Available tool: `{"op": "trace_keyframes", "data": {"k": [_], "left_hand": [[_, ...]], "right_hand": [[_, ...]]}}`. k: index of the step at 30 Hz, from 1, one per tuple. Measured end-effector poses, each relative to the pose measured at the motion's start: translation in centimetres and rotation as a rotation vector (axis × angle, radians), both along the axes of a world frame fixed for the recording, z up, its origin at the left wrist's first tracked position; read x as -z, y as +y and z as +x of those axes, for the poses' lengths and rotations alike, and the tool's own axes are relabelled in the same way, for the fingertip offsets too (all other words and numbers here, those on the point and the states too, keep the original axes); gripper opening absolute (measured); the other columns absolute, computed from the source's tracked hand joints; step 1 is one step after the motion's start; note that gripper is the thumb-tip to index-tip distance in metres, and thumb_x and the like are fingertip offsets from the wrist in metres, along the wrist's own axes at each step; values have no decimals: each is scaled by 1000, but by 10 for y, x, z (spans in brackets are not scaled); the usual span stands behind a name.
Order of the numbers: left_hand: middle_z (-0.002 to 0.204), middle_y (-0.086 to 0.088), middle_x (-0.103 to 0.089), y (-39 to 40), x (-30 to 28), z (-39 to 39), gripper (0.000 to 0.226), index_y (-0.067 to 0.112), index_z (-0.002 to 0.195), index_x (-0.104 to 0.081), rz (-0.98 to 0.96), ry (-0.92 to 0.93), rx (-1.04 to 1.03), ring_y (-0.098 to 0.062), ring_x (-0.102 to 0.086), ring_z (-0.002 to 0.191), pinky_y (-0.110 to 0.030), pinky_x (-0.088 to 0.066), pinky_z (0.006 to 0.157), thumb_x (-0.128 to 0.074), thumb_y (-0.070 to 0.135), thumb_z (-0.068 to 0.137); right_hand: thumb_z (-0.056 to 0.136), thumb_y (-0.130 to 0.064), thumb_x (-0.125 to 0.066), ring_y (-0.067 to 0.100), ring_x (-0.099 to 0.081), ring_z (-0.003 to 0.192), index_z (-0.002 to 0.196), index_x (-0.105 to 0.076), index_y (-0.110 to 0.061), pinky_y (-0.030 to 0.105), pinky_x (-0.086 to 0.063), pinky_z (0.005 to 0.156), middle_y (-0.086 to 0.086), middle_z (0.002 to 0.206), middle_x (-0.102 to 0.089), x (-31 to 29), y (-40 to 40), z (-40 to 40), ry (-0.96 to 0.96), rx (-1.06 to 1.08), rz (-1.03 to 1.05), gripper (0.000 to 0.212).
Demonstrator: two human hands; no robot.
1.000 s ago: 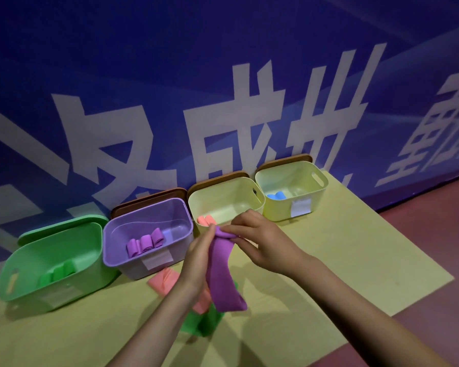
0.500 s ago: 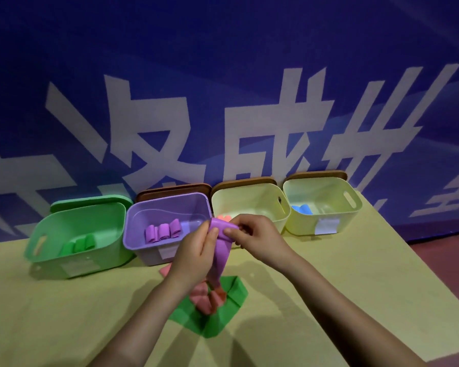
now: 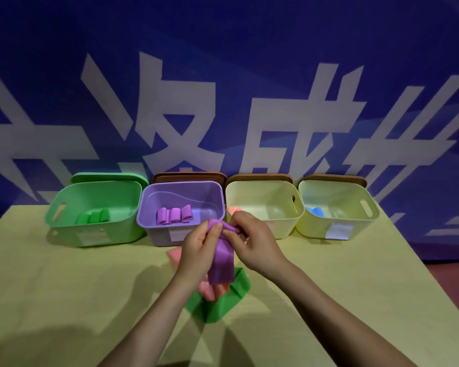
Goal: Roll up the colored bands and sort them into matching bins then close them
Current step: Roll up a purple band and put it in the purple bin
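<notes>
Both grips pinching top end of purple band: left hand at 9 o'clock, right hand at 3. Tail hanging limp above desk, purple bin at 12. Looks light, soft, stretchy; likely to unroll unless pinched at coil.

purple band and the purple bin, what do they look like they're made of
The purple band looks like thin, matte stretchy rubber or latex: it hangs limp and flat from both hands and creases where pinched. The purple bin looks like moulded plastic, smooth and slightly translucent, with rounded corners and light showing through its walls. Neither is certain from looks alone.
</notes>
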State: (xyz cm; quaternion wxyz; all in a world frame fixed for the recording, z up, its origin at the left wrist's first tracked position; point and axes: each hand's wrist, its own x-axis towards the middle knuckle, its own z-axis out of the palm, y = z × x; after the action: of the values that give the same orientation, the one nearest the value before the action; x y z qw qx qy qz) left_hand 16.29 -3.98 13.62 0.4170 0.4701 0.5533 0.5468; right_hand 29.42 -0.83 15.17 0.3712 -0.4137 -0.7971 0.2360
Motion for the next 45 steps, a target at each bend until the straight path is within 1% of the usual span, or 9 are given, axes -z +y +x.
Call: {"op": "trace_keyframes", "data": {"k": [5,8,10,15,23,30,36,40,45], "left_hand": [[75,-1,-72,-11,-14,9,19,14,87,-71,-232,-523,-38,-10,-64,66,-24,-49,62,-56,24,92],[68,-9,-66,-16,-16,7,23,7,90,-64,-375,-644,10,-17,-63,57,-29,-52,54,-58,29,89],[57,-9,-61,-23,-17,4,19,4,87,-59,-428,-586,105,-18,-58,46,-27,-50,46,-57,22,90],[62,-7,-66,-34,-20,-2,12,5,99,-59,-396,-368,232,-20,-58,48,-30,-50,52,-49,9,96],[59,2,-49,-27,-24,14,25,17,75,-59,-280,86,200,-12,-44,54,-26,-36,53,-45,6,93],[58,9,-63,-24,-31,26,28,24,83,-66,-232,-26,312,0,-57,55,-15,-42,52,-44,30,99],[68,5,-71,-17,-41,28,30,20,84,-70,-183,-102,355,-3,-65,64,-13,-48,59,-46,30,97],[47,11,-58,-13,-45,25,31,13,84,-66,-225,-117,320,2,-53,44,-10,-39,45,-47,32,97],[66,9,-70,-12,-39,16,26,19,87,-69,-167,-14,249,-3,-63,63,-18,-48,63,-47,28,97]], "right_hand": [[82,-26,-61,8,-41,63,77,-60,-13,18,-32,58,-6,68,-49,1,2,-3,19,105,-20,14],[79,-24,-62,9,-44,62,76,-64,-13,23,-34,58,-4,66,-53,-1,2,-2,131,181,-99,11],[80,-20,-64,15,-48,64,76,-65,-13,29,-39,60,1,70,-58,-1,1,-1,198,209,-140,8],[79,-24,-62,13,-53,70,83,-69,-16,26,-43,62,-2,77,-61,-1,-4,1,229,259,-85,11],[85,-24,-63,11,-48,75,101,-72,-20,30,-44,65,-4,78,-54,5,-24,21,-11,258,204,19],[89,-28,-60,13,-50,76,107,-73,-21,27,-43,68,-4,80,-56,4,-33,43,-2,261,180,23],[89,-28,-62,14,-57,79,110,-72,-20,21,-45,74,3,84,-60,-1,-37,52,327,189,-78,25],[93,-32,-51,14,-61,90,108,-74,-14,25,-48,82,3,90,-61,-2,-37,45,428,155,-177,33],[94,-20,-56,17,-63,96,112,-72,-11,31,-54,78,0,102,-69,-1,-33,29,594,136,-380,25]]}}
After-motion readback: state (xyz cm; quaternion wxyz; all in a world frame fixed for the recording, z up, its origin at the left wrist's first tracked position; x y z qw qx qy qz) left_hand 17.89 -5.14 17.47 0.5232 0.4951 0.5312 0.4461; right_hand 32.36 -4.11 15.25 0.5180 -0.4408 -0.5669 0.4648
